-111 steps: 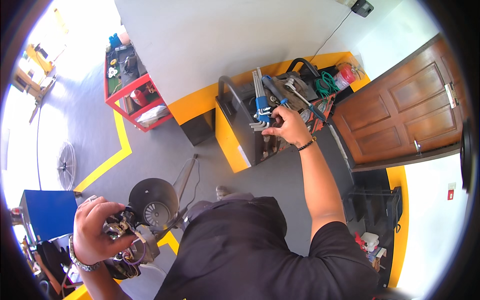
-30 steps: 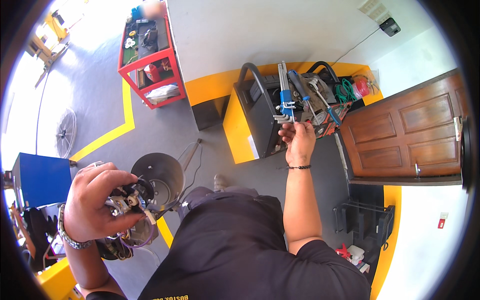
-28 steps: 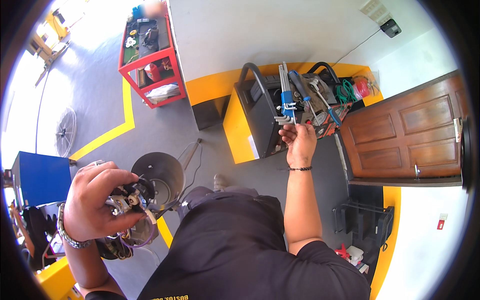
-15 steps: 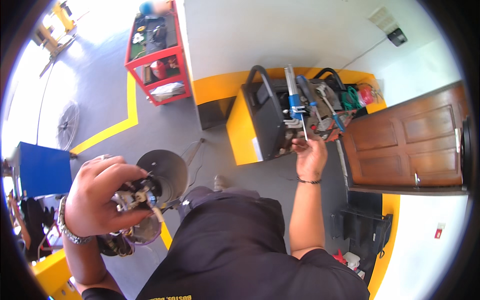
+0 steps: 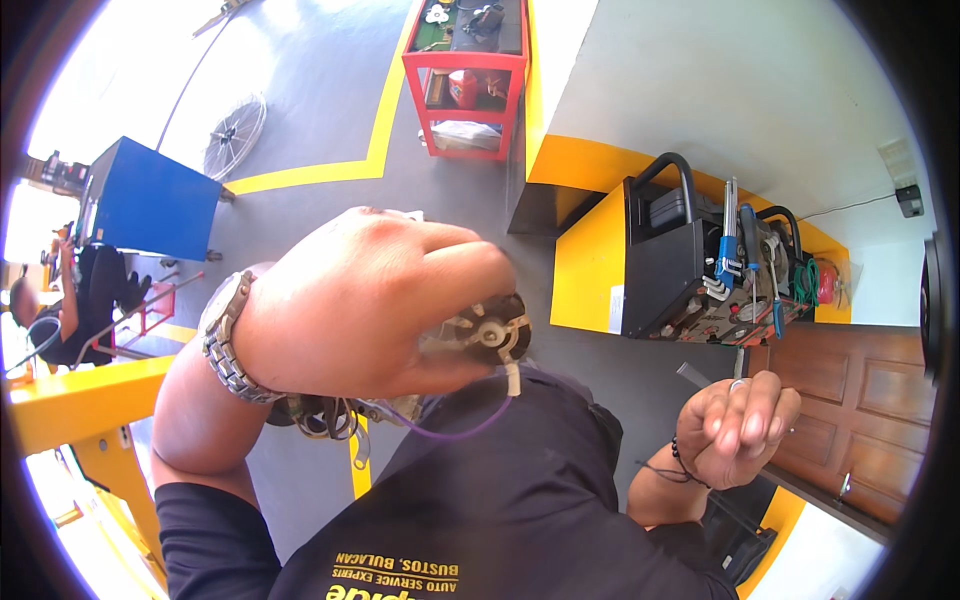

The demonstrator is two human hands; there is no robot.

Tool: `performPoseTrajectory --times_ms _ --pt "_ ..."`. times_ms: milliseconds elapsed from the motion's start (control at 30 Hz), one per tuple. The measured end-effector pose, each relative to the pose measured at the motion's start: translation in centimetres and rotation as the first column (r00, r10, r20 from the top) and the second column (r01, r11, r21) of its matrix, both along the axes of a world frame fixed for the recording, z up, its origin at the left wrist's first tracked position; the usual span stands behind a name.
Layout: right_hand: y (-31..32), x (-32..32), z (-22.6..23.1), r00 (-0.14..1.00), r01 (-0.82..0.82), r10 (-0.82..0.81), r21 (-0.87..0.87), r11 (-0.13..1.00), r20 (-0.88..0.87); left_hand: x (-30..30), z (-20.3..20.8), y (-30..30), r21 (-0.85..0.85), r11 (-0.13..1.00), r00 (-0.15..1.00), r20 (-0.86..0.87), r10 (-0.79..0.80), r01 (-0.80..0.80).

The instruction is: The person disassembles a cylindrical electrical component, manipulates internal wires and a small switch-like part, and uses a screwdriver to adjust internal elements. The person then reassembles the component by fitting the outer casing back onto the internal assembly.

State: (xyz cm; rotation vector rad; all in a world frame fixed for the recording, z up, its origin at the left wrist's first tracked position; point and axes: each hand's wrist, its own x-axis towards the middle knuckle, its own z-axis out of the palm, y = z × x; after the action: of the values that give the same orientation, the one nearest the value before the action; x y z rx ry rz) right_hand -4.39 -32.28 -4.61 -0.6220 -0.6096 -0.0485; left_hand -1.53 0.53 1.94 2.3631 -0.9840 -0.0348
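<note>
My left hand (image 5: 390, 300) is closed around a round, motor-like part (image 5: 492, 334) with a dark disc face, a pale central hub and light tabs. The fingers cover much of it. A pale strip hangs from its lower edge, beside a thin purple curved line (image 5: 455, 436). Below my left wrist shows a bundle of wires (image 5: 325, 415), partly hidden by the forearm. My right hand (image 5: 745, 425) is raised at the right, fingers curled inward. What looks like a thin metal rod (image 5: 692, 376) sticks out past the fingers; its kind is unclear.
Ahead to the right stands a black and yellow tool cart (image 5: 640, 270) with a blue-held hex key set (image 5: 728, 255) and other tools. A red shelf cart (image 5: 465, 100), blue cabinet (image 5: 150, 195), wheel (image 5: 235, 135), yellow frame (image 5: 85, 400) and wooden door (image 5: 850, 400) surround me. Another person (image 5: 75, 290) is at far left.
My view has turned left. My right hand has drawn back from the tool cart and curled its fingers. My left hand still grips the round part, whose disc face now shows.
</note>
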Motion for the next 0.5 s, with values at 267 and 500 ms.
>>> performPoseTrajectory --times_ms 267,500 --pt "5.0 2.5 1.6 0.94 -0.155 0.235 -0.301 0.941 0.249 -0.3 -0.1 -0.2 0.026 0.998 0.998 0.003 0.057 -0.057" --pt "7.9 1.9 1.2 0.987 0.015 0.066 -0.492 0.871 0.148 -0.5 -0.2 0.0 0.059 0.996 0.998 0.002 0.069 -0.069"
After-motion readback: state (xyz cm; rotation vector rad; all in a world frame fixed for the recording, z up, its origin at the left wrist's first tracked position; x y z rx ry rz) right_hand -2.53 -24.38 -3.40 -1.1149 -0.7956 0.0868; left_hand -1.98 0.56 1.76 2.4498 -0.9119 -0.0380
